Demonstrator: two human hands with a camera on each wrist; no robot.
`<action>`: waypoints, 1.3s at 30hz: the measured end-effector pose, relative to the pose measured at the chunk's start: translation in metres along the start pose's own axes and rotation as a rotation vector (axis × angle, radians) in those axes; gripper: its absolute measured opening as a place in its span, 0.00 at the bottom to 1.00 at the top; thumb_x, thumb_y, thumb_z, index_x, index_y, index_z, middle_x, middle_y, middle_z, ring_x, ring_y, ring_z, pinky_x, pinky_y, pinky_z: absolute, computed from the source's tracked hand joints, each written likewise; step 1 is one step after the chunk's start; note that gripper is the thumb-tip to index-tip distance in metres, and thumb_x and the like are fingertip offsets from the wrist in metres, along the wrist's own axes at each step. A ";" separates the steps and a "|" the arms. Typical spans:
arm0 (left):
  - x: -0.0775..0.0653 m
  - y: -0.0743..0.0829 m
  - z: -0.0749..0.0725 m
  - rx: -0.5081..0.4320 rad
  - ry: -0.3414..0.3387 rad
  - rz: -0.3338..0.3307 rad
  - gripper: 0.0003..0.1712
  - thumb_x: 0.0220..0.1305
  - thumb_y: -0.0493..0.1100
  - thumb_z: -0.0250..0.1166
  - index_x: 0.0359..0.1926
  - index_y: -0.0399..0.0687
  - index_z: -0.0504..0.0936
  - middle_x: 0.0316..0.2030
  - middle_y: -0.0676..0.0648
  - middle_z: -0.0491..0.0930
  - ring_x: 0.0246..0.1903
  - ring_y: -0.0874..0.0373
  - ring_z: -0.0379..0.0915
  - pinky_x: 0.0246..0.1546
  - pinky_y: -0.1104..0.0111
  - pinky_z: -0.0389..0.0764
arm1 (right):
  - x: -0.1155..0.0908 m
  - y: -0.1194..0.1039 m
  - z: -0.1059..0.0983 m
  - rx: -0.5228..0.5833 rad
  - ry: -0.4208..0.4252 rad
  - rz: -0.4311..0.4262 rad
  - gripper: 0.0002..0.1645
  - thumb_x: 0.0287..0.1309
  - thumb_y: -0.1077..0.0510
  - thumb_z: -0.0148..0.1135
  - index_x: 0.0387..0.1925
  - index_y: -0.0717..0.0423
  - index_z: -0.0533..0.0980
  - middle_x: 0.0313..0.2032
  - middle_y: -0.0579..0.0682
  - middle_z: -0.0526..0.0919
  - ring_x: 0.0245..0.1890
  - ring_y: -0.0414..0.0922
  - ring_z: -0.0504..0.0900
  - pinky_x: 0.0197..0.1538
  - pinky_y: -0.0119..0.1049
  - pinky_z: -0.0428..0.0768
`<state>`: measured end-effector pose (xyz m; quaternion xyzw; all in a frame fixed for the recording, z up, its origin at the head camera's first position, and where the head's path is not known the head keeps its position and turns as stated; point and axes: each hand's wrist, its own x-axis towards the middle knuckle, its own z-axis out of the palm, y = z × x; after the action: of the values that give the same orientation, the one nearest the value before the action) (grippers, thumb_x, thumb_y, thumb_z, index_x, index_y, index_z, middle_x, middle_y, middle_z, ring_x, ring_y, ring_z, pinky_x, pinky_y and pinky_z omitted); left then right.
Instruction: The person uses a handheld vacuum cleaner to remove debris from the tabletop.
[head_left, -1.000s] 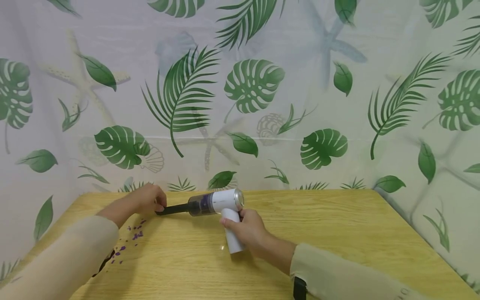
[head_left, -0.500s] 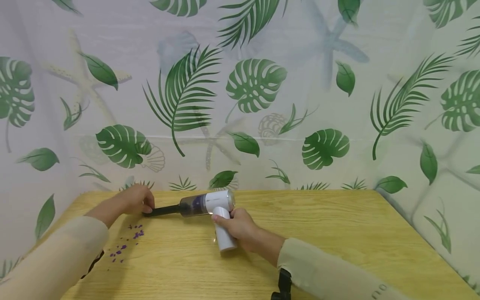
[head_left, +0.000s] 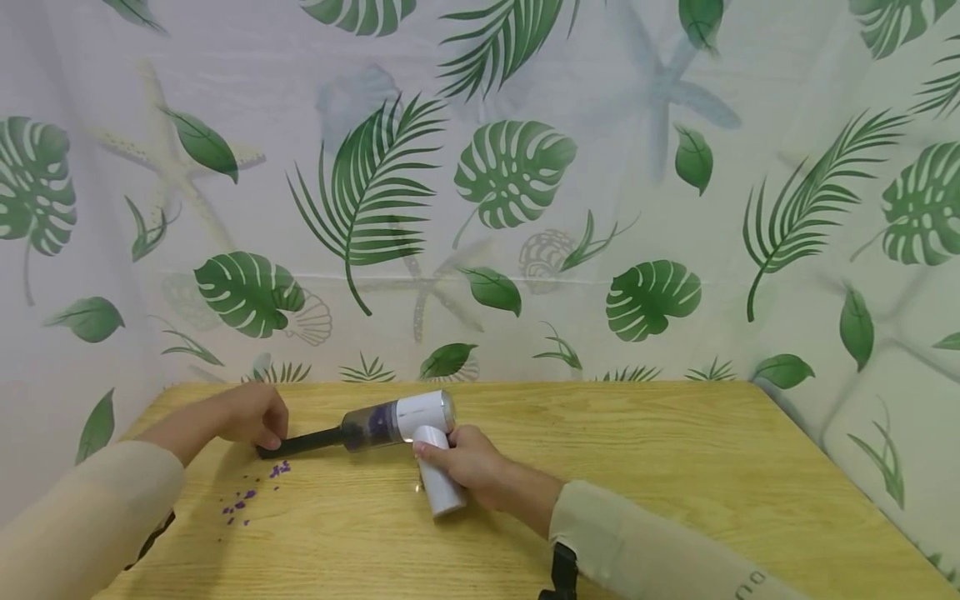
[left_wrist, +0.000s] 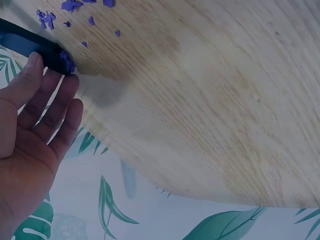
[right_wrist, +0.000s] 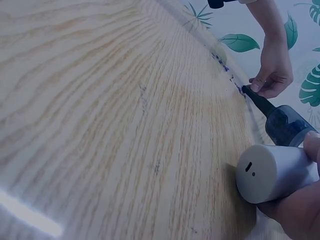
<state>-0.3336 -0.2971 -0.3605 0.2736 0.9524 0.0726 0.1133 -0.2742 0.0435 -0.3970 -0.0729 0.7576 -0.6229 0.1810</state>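
My right hand (head_left: 480,467) grips the white handle of a handheld vacuum cleaner (head_left: 422,414), its body level over the wooden table. The see-through dust cup (head_left: 371,427) has purple bits inside. At the front, a black crevice nozzle (head_left: 307,442) points left. My left hand (head_left: 243,412) pinches that nozzle near its tip, thumb on one side and fingers on the other, as the left wrist view shows. Purple scraps (left_wrist: 67,61) sit right at the nozzle mouth. More small purple scraps (head_left: 279,469) lie scattered on the tabletop just in front of the nozzle.
The wood-grain table (head_left: 637,467) reaches back to a curtain (head_left: 525,317) printed with green leaves and starfish. A black wrist strap (head_left: 564,567) shows at the right sleeve (head_left: 637,533).
Both hands have carried the vacuum cleaner left and slightly toward me. The nozzle tip has come closer to the scattered scraps, and the farthest scraps now sit at its mouth.
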 end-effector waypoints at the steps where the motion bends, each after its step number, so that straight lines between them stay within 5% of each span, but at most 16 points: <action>1: -0.002 0.000 0.000 -0.013 -0.009 -0.005 0.06 0.53 0.37 0.75 0.26 0.49 0.86 0.25 0.58 0.81 0.28 0.67 0.73 0.32 0.70 0.78 | 0.000 0.000 0.000 0.001 -0.011 -0.003 0.22 0.68 0.55 0.61 0.50 0.72 0.72 0.40 0.58 0.80 0.36 0.47 0.80 0.41 0.39 0.83; 11: -0.018 0.005 -0.003 -0.240 -0.146 -0.109 0.07 0.55 0.32 0.73 0.26 0.46 0.85 0.23 0.55 0.81 0.19 0.63 0.74 0.21 0.71 0.75 | -0.002 0.000 0.001 -0.013 -0.070 -0.016 0.23 0.69 0.55 0.60 0.52 0.73 0.72 0.41 0.58 0.80 0.36 0.47 0.80 0.41 0.40 0.83; 21: -0.025 0.013 -0.005 -0.364 -0.326 -0.204 0.05 0.54 0.31 0.73 0.29 0.43 0.86 0.24 0.52 0.84 0.23 0.60 0.81 0.28 0.65 0.83 | -0.008 -0.006 -0.002 -0.025 -0.084 -0.019 0.21 0.67 0.57 0.62 0.51 0.73 0.73 0.40 0.57 0.80 0.37 0.46 0.77 0.41 0.38 0.80; 27: -0.020 0.020 -0.006 -0.429 -0.394 -0.187 0.03 0.59 0.33 0.69 0.31 0.44 0.82 0.22 0.52 0.81 0.23 0.60 0.78 0.25 0.69 0.78 | -0.015 -0.013 -0.016 -0.001 -0.060 0.002 0.22 0.68 0.56 0.60 0.51 0.73 0.73 0.38 0.55 0.79 0.36 0.46 0.77 0.39 0.36 0.79; 33: -0.007 0.028 -0.012 -0.477 -0.372 -0.184 0.03 0.69 0.39 0.60 0.36 0.46 0.77 0.21 0.50 0.75 0.22 0.59 0.70 0.23 0.70 0.67 | -0.017 -0.013 -0.032 0.066 -0.026 -0.015 0.23 0.72 0.56 0.56 0.53 0.75 0.70 0.41 0.61 0.80 0.35 0.46 0.79 0.38 0.35 0.80; 39: 0.005 0.034 -0.010 -0.376 -0.288 -0.105 0.07 0.73 0.39 0.56 0.40 0.42 0.79 0.27 0.48 0.76 0.24 0.59 0.71 0.25 0.68 0.75 | -0.016 -0.006 -0.038 0.103 0.014 0.008 0.24 0.73 0.56 0.54 0.56 0.75 0.67 0.42 0.59 0.79 0.37 0.48 0.80 0.40 0.36 0.81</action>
<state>-0.3232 -0.2661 -0.3450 0.2053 0.9091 0.2027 0.3005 -0.2743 0.0824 -0.3818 -0.0559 0.7260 -0.6609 0.1817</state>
